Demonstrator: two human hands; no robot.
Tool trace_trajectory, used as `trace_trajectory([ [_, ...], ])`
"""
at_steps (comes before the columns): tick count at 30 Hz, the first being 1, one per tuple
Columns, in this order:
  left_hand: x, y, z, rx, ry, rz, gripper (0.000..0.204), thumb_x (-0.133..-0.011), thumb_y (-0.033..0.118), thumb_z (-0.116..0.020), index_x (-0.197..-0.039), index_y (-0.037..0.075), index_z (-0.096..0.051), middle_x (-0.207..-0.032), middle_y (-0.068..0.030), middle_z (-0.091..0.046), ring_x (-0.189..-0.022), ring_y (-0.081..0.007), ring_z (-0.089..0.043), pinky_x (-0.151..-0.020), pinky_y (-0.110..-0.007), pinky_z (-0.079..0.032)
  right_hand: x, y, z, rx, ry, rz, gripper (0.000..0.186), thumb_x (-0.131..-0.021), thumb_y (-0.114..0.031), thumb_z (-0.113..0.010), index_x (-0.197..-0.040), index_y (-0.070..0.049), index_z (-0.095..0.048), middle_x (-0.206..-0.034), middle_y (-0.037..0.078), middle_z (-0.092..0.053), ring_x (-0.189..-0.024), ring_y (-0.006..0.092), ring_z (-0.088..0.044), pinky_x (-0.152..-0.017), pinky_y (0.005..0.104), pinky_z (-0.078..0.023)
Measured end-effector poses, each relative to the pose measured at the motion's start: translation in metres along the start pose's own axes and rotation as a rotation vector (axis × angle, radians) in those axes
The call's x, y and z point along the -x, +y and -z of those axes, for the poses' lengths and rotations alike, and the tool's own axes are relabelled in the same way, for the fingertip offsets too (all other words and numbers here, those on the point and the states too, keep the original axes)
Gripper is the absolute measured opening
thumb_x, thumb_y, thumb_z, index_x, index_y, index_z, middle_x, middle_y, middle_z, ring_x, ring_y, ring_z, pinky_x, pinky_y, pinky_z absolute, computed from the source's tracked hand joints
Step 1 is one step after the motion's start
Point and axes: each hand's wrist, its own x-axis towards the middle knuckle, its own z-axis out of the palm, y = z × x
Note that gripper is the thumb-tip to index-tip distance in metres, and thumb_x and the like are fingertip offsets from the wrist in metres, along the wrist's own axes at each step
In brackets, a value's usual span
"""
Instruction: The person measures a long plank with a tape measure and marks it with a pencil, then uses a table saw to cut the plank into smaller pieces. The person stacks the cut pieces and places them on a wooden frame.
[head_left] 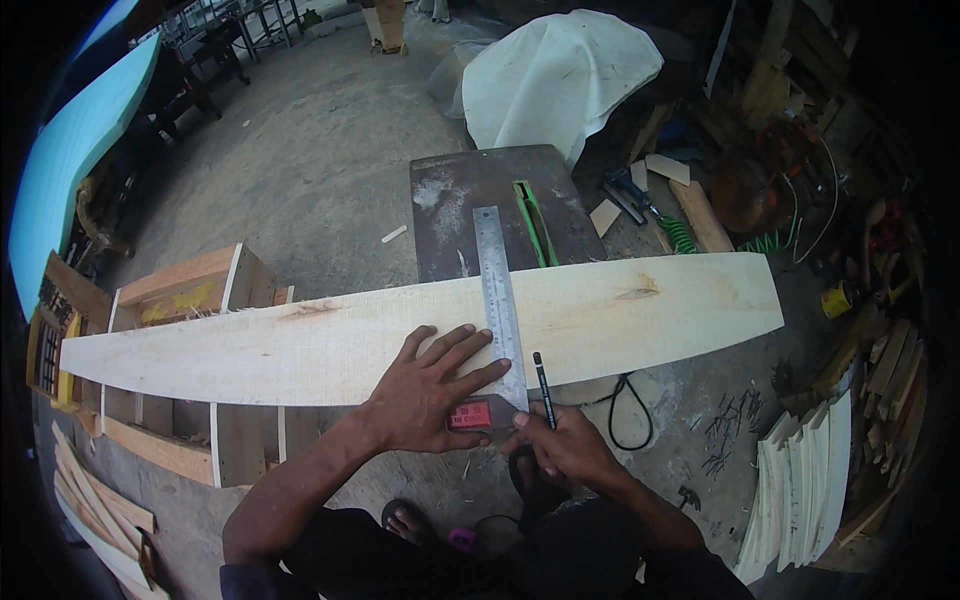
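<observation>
A long pale wooden board (640,310) with tapering, curved ends lies across in front of me. Over its middle rests a try square, its steel blade (496,270) reaching past the far edge and its stock against the near edge. My left hand (412,395) lies spread on the board, fingertips on or beside the blade and thumb by the stock with its red label. A dark pencil (543,385) stands upright in the closed fingers of my right hand (568,445), at the near edge just right of the stock. The pencil's lower end is hidden by the fingers.
A saw table (450,215) with a green-edged slot stands beyond the board. A wooden crate frame (215,440) sits under its left end. Stacked curved slats (795,490) lie at right, more strips (105,500) at lower left. A black cord (630,420) loops on the floor.
</observation>
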Motion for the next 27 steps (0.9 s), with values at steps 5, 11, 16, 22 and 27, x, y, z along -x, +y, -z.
trace_trajectory([
  [5,0.001,-0.001,-0.001,-0.004,0.003,0.002,0.09,-0.084,0.071,-0.068,-0.156,0.023,-0.044,-0.161,-0.0156,-0.038,-0.151,-0.0342,-0.033,-0.121,-0.063,-0.023,0.0,-0.003,0.014,0.305,0.427,0.282,0.04,-0.106,-0.036,-0.056,-0.107,0.002,-0.07,-0.076,0.01,-0.074,-0.069,0.0172,-0.07,-0.066,0.033,-0.053],
  [11,-0.007,0.003,-0.002,0.004,0.014,-0.003,0.088,-0.084,0.072,-0.066,-0.156,0.024,-0.044,-0.16,-0.0153,-0.039,-0.149,-0.038,-0.034,-0.118,-0.068,-0.024,-0.004,-0.001,0.018,0.214,0.499,0.369,0.04,-0.109,-0.036,-0.053,-0.101,0.0,-0.071,-0.071,0.005,-0.069,-0.051,0.0073,-0.054,-0.05,0.0255,-0.042],
  [16,-0.005,0.003,-0.002,0.005,0.004,0.006,0.087,-0.084,0.071,-0.066,-0.155,0.025,-0.045,-0.16,-0.0148,-0.039,-0.148,-0.0377,-0.035,-0.117,-0.067,-0.024,-0.001,-0.02,0.022,0.135,0.611,0.524,0.039,-0.108,-0.033,-0.053,-0.1,0.001,-0.07,-0.066,0.007,-0.065,-0.065,0.0169,-0.065,-0.064,0.032,-0.051],
  [22,-0.006,0.002,-0.003,0.001,0.004,0.016,0.087,-0.083,0.071,-0.067,-0.154,0.025,-0.045,-0.159,-0.0143,-0.04,-0.148,-0.0367,-0.036,-0.118,-0.066,-0.024,-0.045,-0.065,0.026,0.422,0.684,0.674,0.026,-0.103,-0.023,-0.062,-0.102,0.003,-0.069,-0.081,0.015,-0.071,-0.07,0.0202,-0.069,-0.067,0.0357,-0.053],
  [27,-0.007,0.002,-0.005,0.013,0.018,0.015,0.09,-0.08,0.07,-0.072,-0.154,0.027,-0.046,-0.159,-0.0129,-0.039,-0.148,-0.0368,-0.034,-0.117,-0.065,-0.023,-0.082,-0.065,0.027,0.459,0.717,0.792,0.026,-0.098,-0.017,-0.067,-0.115,0.003,-0.072,-0.092,0.019,-0.076,-0.083,0.0247,-0.075,-0.075,0.035,-0.057],
])
